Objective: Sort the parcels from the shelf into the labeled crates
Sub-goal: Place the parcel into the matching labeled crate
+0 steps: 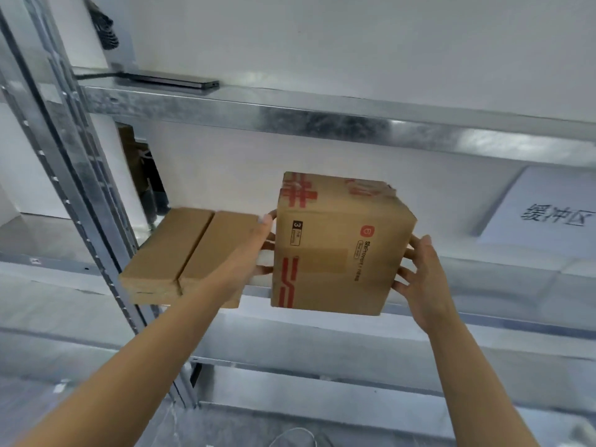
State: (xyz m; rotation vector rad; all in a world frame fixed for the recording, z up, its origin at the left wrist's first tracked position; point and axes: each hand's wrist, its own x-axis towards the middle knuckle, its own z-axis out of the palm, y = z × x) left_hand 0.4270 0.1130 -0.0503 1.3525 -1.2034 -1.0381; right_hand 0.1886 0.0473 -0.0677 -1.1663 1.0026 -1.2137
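A tall brown cardboard parcel (335, 246) with red markings and a "3" label stands at the front edge of the middle metal shelf (516, 279). My left hand (258, 250) presses against its left side and my right hand (422, 272) against its right side, so both hands grip it. To its left a flat brown parcel (180, 256) with a seam down its top lies on the same shelf, jutting over the front edge. My left forearm crosses in front of the flat parcel's right end.
A white sign (545, 211) with printed characters leans at the right of the shelf. A dark flat device (174, 81) lies on the upper shelf. A steel upright (80, 175) stands at the left, with lower shelves below. Cables lie on the floor.
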